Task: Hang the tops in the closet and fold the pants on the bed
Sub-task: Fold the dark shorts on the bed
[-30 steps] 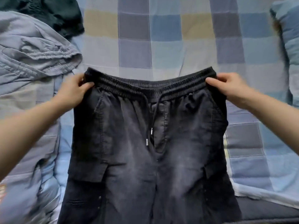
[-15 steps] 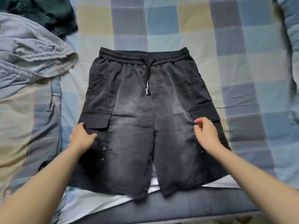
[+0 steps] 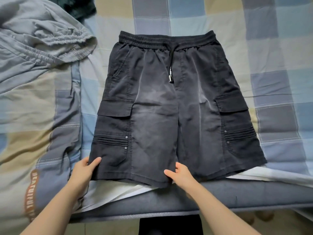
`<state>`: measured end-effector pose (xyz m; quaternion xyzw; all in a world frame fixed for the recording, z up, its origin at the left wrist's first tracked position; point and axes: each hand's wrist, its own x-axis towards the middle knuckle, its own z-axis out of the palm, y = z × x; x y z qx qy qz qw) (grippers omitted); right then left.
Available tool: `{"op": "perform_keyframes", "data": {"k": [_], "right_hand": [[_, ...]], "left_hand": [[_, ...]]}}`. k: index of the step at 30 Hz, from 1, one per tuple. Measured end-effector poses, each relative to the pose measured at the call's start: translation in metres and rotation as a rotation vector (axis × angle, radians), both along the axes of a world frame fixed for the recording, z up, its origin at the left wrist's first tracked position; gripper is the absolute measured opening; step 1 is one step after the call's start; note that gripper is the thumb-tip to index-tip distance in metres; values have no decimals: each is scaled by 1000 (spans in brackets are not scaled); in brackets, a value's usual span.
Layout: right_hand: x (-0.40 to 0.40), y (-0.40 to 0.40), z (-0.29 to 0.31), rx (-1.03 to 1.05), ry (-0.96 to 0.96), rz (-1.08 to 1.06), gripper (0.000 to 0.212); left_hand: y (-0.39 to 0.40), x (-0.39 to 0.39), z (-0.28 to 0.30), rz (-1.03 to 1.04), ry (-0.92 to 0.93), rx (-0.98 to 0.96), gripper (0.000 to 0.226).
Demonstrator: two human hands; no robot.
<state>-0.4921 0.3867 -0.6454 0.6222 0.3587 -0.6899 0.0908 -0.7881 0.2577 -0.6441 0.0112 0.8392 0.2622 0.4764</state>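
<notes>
**Inspector:** On the checked bedspread (image 3: pixel 220 17), the black cargo shorts (image 3: pixel 169 102) lie spread flat, front side up, waistband away from the person, hems at the near edge of the bed. Left hand (image 3: pixel 84 170) pinches the outer corner of the shorts' left-leg hem, thumb on top. Right hand (image 3: pixel 177 173) grips the same leg's inner hem corner, beside the crotch split.

**Reviewer:** Risks from here?

**Inspector:** Three, in my judgement. Both hands hold one leg only, so folding it across may drag the unheld leg and skew the shorts. The hems overhang the white sheet (image 3: pixel 118 192) at the bed's edge; a pull toward the person could slide the shorts off. The drawstring (image 3: pixel 170 72) with metal tips lies loose below the waistband and may bunch inside the fold.

**Reviewer:** Anything crowding the shorts?

**Inspector:** A crumpled grey garment (image 3: pixel 42 39) lies to the left of the shorts' waistband, apart from them. A dark item (image 3: pixel 81 7) sits beyond that, partly out of view.

**Reviewer:** Legible markings?

**Inspector:** No brand or label shows on the shorts. Left of the shorts' hem, an orange strip (image 3: pixel 31 192) on the bedding reads "BEAUTIFUL"; further letters follow but cannot be made out.
</notes>
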Motion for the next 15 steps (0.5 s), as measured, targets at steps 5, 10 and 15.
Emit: {"op": "perform_keyframes", "data": {"k": [5, 10, 15], "right_hand": [[19, -18, 19, 54, 103, -117, 18], [67, -36, 18, 221, -153, 500, 8], [109, 3, 13, 276, -438, 841, 18]], "left_hand": [[-14, -2, 26, -124, -57, 88, 11], [-36, 15, 28, -883, 320, -441, 26], [0, 84, 44, -1214, 748, -297, 69]]}}
